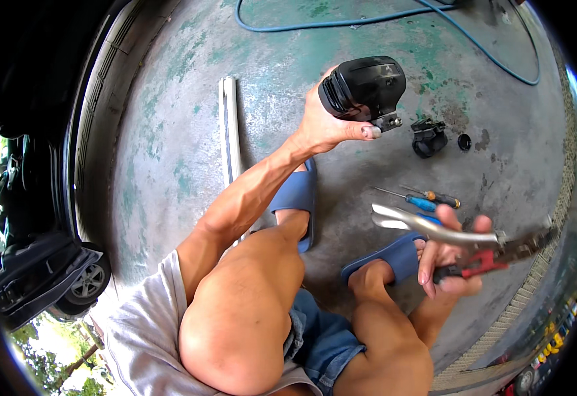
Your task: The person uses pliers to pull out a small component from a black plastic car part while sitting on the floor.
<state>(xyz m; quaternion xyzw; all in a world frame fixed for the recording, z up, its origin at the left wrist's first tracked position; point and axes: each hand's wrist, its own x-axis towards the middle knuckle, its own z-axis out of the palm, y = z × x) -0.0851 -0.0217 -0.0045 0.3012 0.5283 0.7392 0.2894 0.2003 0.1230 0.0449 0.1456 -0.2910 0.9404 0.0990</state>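
Worn green concrete floor (pixel 169 165); black lamp housing (pixel 364 86) clasped by left hand (pixel 324 125); pliers (pixel 473 241) gripped in right hand (pixel 447 254); housing likely dropped if one-handed hold weakened; screwdrivers (pixel 427 198) lying near blue sandals (pixel 298 198).

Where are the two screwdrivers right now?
In the head view, the screwdrivers lie on the concrete floor, right of centre, just above the right hand and below the black clamp.

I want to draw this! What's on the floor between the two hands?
In the head view, two screwdrivers lie on the floor between the left hand, holding a black lamp, and the right hand, holding pliers.
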